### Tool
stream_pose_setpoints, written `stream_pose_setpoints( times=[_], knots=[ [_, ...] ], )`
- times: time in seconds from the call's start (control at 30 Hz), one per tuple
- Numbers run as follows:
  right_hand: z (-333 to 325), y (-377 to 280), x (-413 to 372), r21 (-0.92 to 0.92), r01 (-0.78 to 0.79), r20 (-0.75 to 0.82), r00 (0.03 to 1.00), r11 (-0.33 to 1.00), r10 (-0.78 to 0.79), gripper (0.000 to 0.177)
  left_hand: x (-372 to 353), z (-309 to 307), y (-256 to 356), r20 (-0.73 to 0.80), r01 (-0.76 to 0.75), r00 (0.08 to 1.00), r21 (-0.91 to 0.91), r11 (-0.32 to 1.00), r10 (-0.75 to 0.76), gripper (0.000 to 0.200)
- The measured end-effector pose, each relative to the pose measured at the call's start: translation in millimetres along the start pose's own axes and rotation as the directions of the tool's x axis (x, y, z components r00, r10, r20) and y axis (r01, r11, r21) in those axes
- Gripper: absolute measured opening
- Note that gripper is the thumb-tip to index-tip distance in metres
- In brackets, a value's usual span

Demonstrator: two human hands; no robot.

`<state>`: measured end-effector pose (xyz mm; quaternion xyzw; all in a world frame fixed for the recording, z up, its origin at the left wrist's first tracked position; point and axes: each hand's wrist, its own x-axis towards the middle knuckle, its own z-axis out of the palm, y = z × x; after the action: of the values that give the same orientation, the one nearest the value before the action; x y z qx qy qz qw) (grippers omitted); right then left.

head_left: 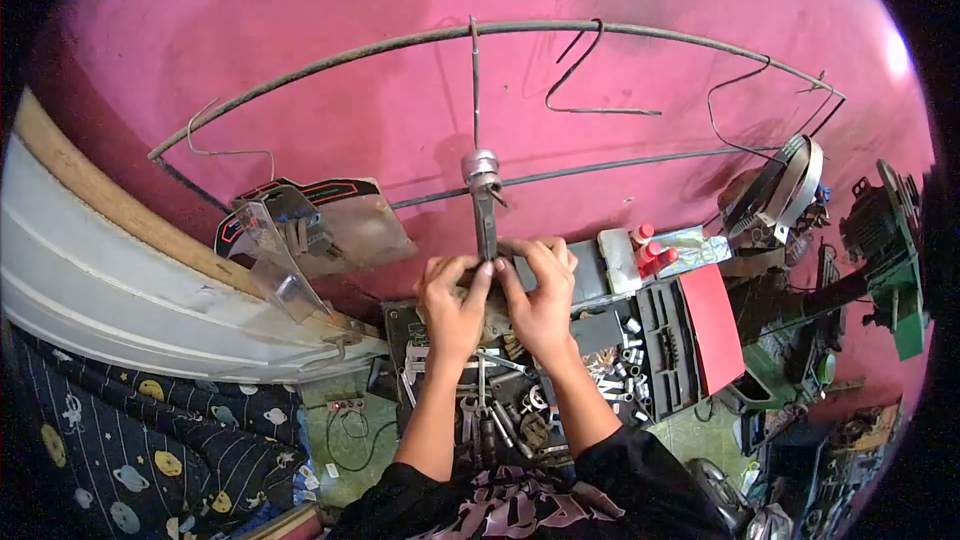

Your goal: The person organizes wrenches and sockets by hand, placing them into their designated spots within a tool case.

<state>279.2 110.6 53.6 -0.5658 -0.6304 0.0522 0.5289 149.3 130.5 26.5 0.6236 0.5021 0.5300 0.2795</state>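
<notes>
Grip: left hand (452,298) and right hand (541,298), both closed, fingertips meeting at the lower end of a ratchet handle (486,225). Thumbs and forefingers pinch its base from either side, and whatever else lies under the palms is hidden. Item held: the handle has its long axis running straight away from the grip, up the frame. It ends in a silver socket head (481,167) well clear of the fingers. The two hands sit level and about equally near the handle, the left forefinger laid against its left edge. Above the head: a thin rod (475,90), in line with the handle, rising to a long curved bar (330,50) that spans the pink wall (300,0). Below the wrists: an open tool case (665,340) with loose sockets (630,350), spanners (490,420) and a red panel (712,325). Just right of the right hand: red-capped bottles (650,245). Well to the left: a clear blister pack (275,260), propped at a tilt.
</notes>
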Motion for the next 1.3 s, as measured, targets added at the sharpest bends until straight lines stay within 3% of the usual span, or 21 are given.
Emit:
stream_pose_setpoints(
  times=[0.27, 0.37, 0.43, 0.53, 0.57, 0.6, 0.7, 0.8, 0.83, 0.9, 1.03, 1.07, 1.13, 1.17, 1.3],
  knots=[
    [16.2, 4.2, -2.9, -0.024, -0.035, -0.055, 0.998, 0.999, 0.034, 0.026, 13.1, 12.0, -12.3, -0.046, -0.078, 0.996, 0.084, 0.993, 0.082, 0.016],
    [13.2, 5.1, -12.8, -0.066, -0.061, -0.004, 0.998, 0.996, 0.061, 0.028, 8.4, 15.3, -15.5, -0.101, -0.028, 0.994, -0.007, 1.0, 0.027, 0.015],
    [10.4, 7.7, -24.6, -0.091, -0.079, 0.02, 0.997, 0.993, 0.081, 0.029, 1.2, 17.0, -22.5, -0.146, 0.001, 0.989, -0.172, 0.985, -0.026, 0.018],
    [6.1, 19.9, -53.2, -0.123, -0.105, 0.042, 0.993, 0.987, 0.111, 0.03, -20.8, 3.1, -40.5, -0.131, -0.011, 0.991, -0.065, 0.998, 0.002, 0.02],
    [2.9, 22.9, -64.7, -0.145, -0.111, 0.07, 0.99, 0.983, 0.122, 0.031, -31.7, -2.8, -47.5, -0.058, 0.125, 0.989, -0.187, 0.974, -0.138, 0.019],
    [0.0, 26.2, -78.9, -0.166, -0.119, 0.099, 0.986, 0.979, 0.137, 0.031, -45.5, -9.1, -58.5, -0.05, 0.139, 0.987, -0.183, 0.973, -0.15, 0.019],
    [-5.8, 46.1, -134.8, -0.251, -0.167, 0.221, 0.949, 0.953, 0.225, 0.034, -96.6, -30.0, -102.4, 0.005, 0.185, 0.982, 0.129, 0.974, -0.187, 0.019],
    [-13.3, 64.9, -200.8, -0.302, -0.194, 0.337, 0.894, 0.933, 0.295, 0.033, -160.8, -55.5, -148.2, 0.129, 0.259, 0.945, 0.268, 0.928, -0.301, 0.019],
    [-17.7, 69.0, -224.0, -0.342, -0.197, 0.406, 0.851, 0.919, 0.334, 0.031, -183.1, -64.2, -161.4, 0.172, 0.378, 0.883, 0.288, 0.88, -0.436, 0.018],
    [-21.3, 77.7, -272.3, -0.392, -0.234, 0.503, 0.755, 0.89, 0.42, 0.028, -226.8, -83.5, -181.2, 0.223, 0.392, 0.85, 0.337, 0.856, -0.477, 0.018],
    [-26.9, 69.5, -343.9, -0.529, -0.14, 0.624, 0.605, 0.837, 0.495, 0.028, -307.2, -112.6, -204.4, 0.24, 0.299, 0.851, 0.51, 0.807, -0.467, 0.015],
    [-26.4, 62.7, -358.7, -0.509, -0.139, 0.611, 0.637, 0.849, 0.47, 0.029, -322.8, -118.1, -209.1, 0.237, 0.232, 0.867, 0.588, 0.775, -0.439, 0.012],
    [-21.2, 58.1, -376.2, -0.447, -0.156, 0.667, 0.598, 0.881, 0.445, 0.029, -342.5, -126.6, -205.2, 0.245, 0.22, 0.853, 0.633, 0.743, -0.461, 0.011],
    [-15.9, 58.0, -382.5, -0.47, -0.113, 0.705, 0.548, 0.875, 0.449, 0.033, -347.2, -129.6, -206.6, 0.278, 0.177, 0.844, 0.662, 0.728, -0.458, 0.015],
    [3.8, 48.2, -390.9, -0.428, 0.012, 0.763, 0.54, 0.904, 0.354, 0.026, -348.7, -128.5, -207.0, 0.334, 0.113, 0.831, 0.682, 0.723, -0.444, 0.019]
  ],
)
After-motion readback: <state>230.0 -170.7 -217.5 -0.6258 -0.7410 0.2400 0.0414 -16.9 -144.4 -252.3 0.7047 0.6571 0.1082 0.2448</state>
